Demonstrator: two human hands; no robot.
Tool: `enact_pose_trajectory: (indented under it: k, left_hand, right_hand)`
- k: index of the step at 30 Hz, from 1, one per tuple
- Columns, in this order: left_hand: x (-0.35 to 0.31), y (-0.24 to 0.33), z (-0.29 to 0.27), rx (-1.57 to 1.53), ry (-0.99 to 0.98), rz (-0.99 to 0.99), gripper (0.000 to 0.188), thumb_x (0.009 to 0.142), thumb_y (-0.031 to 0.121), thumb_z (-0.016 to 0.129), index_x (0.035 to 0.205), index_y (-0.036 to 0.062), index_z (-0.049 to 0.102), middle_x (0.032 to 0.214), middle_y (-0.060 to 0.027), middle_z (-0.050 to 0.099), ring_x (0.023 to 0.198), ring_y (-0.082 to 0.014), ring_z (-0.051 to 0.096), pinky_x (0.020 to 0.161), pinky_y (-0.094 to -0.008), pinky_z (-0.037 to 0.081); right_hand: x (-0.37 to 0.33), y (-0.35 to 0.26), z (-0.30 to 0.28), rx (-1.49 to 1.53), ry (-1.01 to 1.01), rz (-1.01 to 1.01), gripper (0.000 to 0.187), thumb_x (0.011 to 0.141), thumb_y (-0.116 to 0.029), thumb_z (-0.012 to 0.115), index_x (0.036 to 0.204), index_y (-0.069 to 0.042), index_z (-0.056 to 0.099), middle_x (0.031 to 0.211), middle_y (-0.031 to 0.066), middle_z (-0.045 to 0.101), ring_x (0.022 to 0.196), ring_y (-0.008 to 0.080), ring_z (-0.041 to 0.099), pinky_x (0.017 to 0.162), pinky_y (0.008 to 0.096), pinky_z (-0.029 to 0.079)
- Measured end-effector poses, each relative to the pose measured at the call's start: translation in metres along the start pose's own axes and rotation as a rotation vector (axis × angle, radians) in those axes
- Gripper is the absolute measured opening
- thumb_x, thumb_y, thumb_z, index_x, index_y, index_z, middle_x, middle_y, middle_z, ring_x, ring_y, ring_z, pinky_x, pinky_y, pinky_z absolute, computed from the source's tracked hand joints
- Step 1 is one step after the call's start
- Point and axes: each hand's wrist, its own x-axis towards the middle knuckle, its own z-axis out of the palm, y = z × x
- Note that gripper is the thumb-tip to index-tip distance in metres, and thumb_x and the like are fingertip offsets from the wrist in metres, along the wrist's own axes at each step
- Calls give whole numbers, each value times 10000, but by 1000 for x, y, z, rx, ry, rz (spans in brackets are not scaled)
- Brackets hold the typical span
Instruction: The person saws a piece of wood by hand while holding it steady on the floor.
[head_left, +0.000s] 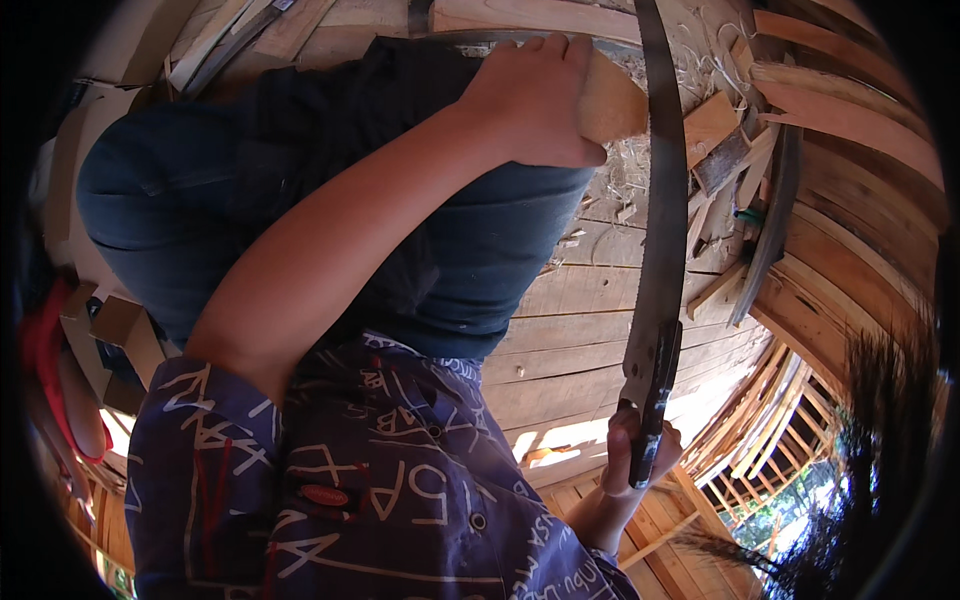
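Note:
A long handsaw with a dark handle stands on edge at the right of my body, its toothed edge facing left. My right hand is wrapped round its handle. Over my bent knee, my left hand grips a light-brown piece of wood, thumb on the near side and fingers over the far side. The blade passes right beside the wood's end; whether its teeth touch the wood I cannot tell. My left hand and leg hide the rest of the wood.
Plank flooring lies below, with wood shavings and offcuts beyond the blade. Long boards are stacked at the right. Cardboard boxes and part of another person in red are at the left.

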Motion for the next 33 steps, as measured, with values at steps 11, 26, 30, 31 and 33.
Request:
enact_pose_trajectory:
  k: [11, 26, 30, 31, 33]
  left_hand:
    - [8, -2, 2, -27, -49, -162, 942, 628, 472, 758, 1299, -102, 428, 1157, -257, 594, 1131, -369, 599, 915, -447, 510]
    - [10, -8, -8, -76, -143, -164, 971, 621, 456, 753, 1348, -96, 421, 1192, -254, 594, 1129, -374, 600, 925, -419, 506]
    - [3, 4, 3, 45, -35, -35, 963, 619, 463, 756, 1336, -96, 436, 1190, -255, 604, 1116, -379, 609, 917, -420, 508]
    - [1, 3, 3, 76, -17, -55, 962, 620, 465, 756, 1334, -96, 439, 1196, -259, 604, 1113, -381, 612, 914, -422, 509]
    - [15, 1, -34, -104, -283, -227, 991, 650, 464, 746, 1318, -172, 384, 1227, -331, 557, 1153, -419, 578, 958, -425, 494]
  right_hand:
    - [-6, 3, 1, 24, -46, -14, 278, 793, -176, 673, 618, -39, 505, 553, 79, 555, 468, 148, 509, 494, 255, 396]
    - [2, 16, -34, -21, -139, -109, 334, 787, -190, 658, 577, -53, 437, 519, 70, 509, 448, 179, 511, 467, 284, 402]
    - [22, 21, -10, -22, -97, -133, 306, 793, -145, 661, 592, -45, 452, 531, 66, 520, 448, 159, 507, 459, 272, 384]
    - [39, 26, -3, 34, -180, -101, 169, 717, -114, 725, 682, -57, 570, 565, 73, 535, 458, 217, 518, 452, 327, 378]
    - [71, 17, 8, -43, -222, -45, 246, 742, -128, 742, 656, -54, 524, 539, 69, 470, 411, 227, 412, 427, 348, 313]
